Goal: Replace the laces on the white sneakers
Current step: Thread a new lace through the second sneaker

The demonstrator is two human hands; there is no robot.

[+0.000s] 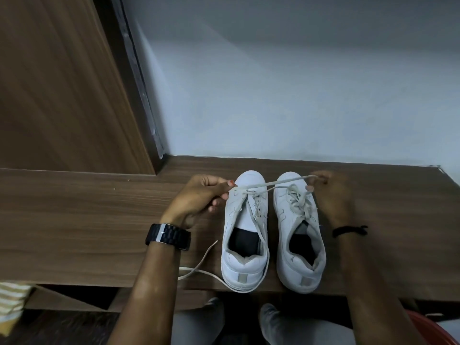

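White sneakers sit side by side on a wooden desk (pixel 74 220), toes away from the person. Left shoe (pixel 245 235) is nearly unlaced; right shoe (pixel 298 235) is fully laced. One lace (pixel 273 183) runs taut across both toes. Left hand (pixel 199 200) pinches one end near the left toe; right hand (pixel 331 192) looks to grip the other end, though blur makes that uncertain. Slack trails past the left heel over the desk edge. Risk: uneven pull drags the lace out of the front eyelets or tips the shoe; loose tail could snag under the heel
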